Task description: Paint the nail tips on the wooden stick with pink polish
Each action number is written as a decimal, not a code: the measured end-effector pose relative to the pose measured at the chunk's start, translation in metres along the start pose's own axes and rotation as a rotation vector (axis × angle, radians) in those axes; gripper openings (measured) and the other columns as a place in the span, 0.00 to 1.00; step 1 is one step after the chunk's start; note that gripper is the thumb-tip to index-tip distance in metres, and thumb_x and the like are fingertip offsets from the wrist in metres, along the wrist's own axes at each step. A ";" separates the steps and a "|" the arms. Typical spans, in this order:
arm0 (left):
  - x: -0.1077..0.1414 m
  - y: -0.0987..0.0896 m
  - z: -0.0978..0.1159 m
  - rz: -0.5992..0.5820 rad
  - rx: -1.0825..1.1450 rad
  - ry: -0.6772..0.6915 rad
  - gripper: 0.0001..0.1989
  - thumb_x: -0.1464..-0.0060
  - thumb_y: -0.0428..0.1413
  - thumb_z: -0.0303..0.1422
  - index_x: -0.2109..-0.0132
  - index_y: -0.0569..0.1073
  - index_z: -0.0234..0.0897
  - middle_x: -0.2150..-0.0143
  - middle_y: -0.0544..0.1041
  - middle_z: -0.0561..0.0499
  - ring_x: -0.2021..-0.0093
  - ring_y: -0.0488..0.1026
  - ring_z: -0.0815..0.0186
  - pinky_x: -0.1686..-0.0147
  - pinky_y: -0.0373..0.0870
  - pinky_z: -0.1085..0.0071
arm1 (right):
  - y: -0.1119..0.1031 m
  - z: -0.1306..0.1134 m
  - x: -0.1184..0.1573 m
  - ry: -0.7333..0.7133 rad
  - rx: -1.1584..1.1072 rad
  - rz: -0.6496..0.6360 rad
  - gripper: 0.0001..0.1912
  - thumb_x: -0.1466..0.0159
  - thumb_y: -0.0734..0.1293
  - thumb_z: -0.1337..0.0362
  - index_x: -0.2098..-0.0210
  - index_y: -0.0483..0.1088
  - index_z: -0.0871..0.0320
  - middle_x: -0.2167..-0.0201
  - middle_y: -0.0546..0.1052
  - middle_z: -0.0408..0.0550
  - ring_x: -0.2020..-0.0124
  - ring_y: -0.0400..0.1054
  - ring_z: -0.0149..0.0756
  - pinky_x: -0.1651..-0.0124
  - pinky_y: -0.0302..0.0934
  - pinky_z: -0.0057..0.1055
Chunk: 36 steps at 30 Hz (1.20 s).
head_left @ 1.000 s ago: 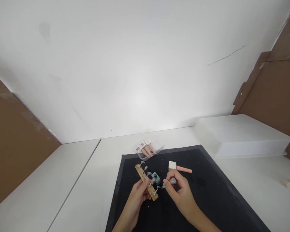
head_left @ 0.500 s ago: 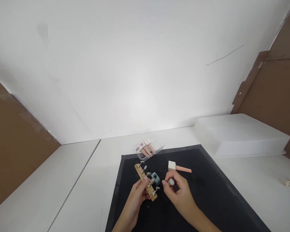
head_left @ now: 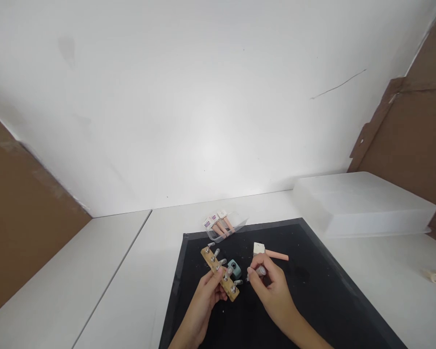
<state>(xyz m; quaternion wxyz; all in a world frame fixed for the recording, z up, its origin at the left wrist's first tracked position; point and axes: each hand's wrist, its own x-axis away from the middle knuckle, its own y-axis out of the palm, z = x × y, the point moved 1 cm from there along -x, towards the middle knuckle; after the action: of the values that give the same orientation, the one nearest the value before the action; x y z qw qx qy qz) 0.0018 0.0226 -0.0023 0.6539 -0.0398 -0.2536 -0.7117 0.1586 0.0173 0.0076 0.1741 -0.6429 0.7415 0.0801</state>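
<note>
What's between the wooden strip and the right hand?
In the head view, the teal bottle is on the black mat between the wooden strip and the right hand, toward the gap's far end.

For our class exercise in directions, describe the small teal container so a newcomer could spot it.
Find the black mat on the white table. Between the left hand and right hand, beside the yellowish wooden strip, is the small teal container, its round opening dark; nothing nearby shares its colour.
</note>
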 end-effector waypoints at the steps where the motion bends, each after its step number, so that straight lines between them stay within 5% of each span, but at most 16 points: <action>1: 0.000 0.000 0.000 -0.006 0.000 0.010 0.20 0.58 0.60 0.46 0.67 0.74 0.32 0.77 0.69 0.54 0.76 0.63 0.71 0.72 0.60 0.73 | 0.000 0.000 0.000 0.009 -0.007 0.003 0.06 0.44 0.63 0.66 0.77 0.61 0.57 0.81 0.59 0.38 0.81 0.53 0.29 0.79 0.51 0.24; 14: -0.010 -0.009 -0.009 0.011 -0.028 -0.006 0.24 0.62 0.62 0.47 0.63 0.75 0.31 0.83 0.61 0.59 0.79 0.58 0.73 0.75 0.56 0.74 | -0.001 0.008 0.000 0.116 -0.140 0.078 0.06 0.39 0.61 0.61 0.72 0.62 0.56 0.78 0.60 0.39 0.79 0.53 0.31 0.77 0.51 0.25; 27: -0.005 -0.002 -0.006 0.012 -0.095 -0.027 0.28 0.69 0.63 0.50 0.64 0.75 0.32 0.83 0.63 0.59 0.78 0.58 0.72 0.74 0.56 0.73 | 0.003 0.007 0.003 0.048 -0.095 -0.144 0.06 0.39 0.60 0.64 0.72 0.63 0.57 0.76 0.63 0.40 0.78 0.55 0.30 0.76 0.52 0.24; 36: 0.002 0.001 -0.005 -0.026 -0.101 -0.026 0.26 0.67 0.63 0.48 0.63 0.75 0.32 0.79 0.66 0.57 0.76 0.60 0.71 0.71 0.58 0.72 | 0.004 0.009 0.000 0.067 -0.010 -0.046 0.06 0.41 0.62 0.64 0.73 0.64 0.59 0.78 0.63 0.40 0.80 0.56 0.29 0.78 0.52 0.24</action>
<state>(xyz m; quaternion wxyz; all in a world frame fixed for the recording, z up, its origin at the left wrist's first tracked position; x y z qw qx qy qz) 0.0037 0.0187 -0.0059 0.6383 -0.0786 -0.2263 -0.7315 0.1560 0.0215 -0.0014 0.1476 -0.6631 0.7315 0.0582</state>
